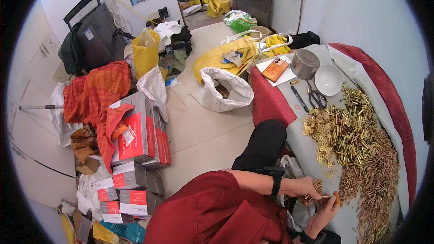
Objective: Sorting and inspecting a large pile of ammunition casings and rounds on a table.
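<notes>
My left hand (304, 187) is closed around a bundle of small brass-coloured metal rods (313, 190), at the near edge of the covered table. Just below it, my right hand (323, 214) pinches one end of a thin metal piece (327, 196) that reaches toward the left fingers. An orange cover sits on one right fingertip. Beside my hands spreads a heap of loose hardware: yellow washers (323, 142), shiny brass-coloured sleeves (359, 119) and copper-coloured screw-like pieces (382, 176). The exact kind of the held pieces is too small to tell.
Behind the heap lie scissors (317, 97), a black marker (299, 98), a white bowl (328, 80), a metal pot (305, 63) and an orange phone (276, 69). An open white sack (226, 101) stands on the floor. Grey-red boxes (135, 138) are stacked at the left.
</notes>
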